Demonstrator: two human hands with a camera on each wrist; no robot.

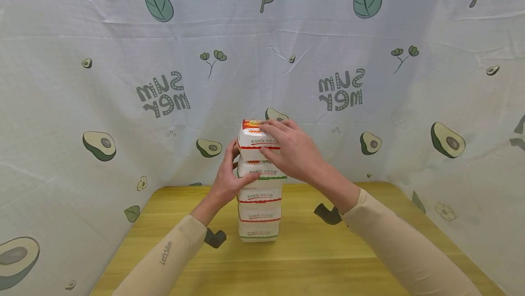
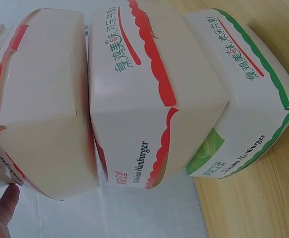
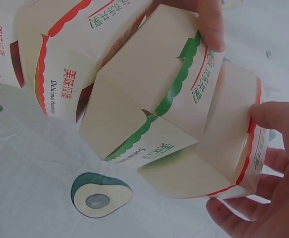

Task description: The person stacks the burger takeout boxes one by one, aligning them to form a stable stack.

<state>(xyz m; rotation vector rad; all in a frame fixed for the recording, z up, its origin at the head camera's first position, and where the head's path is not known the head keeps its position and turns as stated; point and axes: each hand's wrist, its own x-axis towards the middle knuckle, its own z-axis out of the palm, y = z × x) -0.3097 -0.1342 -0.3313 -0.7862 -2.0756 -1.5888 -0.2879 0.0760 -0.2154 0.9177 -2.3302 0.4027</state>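
Paper burger boxes stand in one upright stack on the table. At the top is a red-trimmed burger box (image 1: 250, 140), slightly askew on the green-trimmed burger box (image 1: 262, 169) below it. My right hand (image 1: 293, 148) grips the top box, thumb on its front and fingers over its top and far side; the right wrist view shows the right hand (image 3: 288, 166) from close by. My left hand (image 1: 227, 180) holds the green-trimmed box, its thumb across the front and its other fingers around the left side, partly hidden.
Below are two red-trimmed boxes (image 1: 260, 214) and a green-trimmed bottom box (image 2: 243, 54) on the wooden table (image 1: 328, 259). A white curtain (image 1: 262, 77) with avocado prints hangs behind and at both sides. Dark angled pieces (image 1: 215, 238) show beside both wrists.
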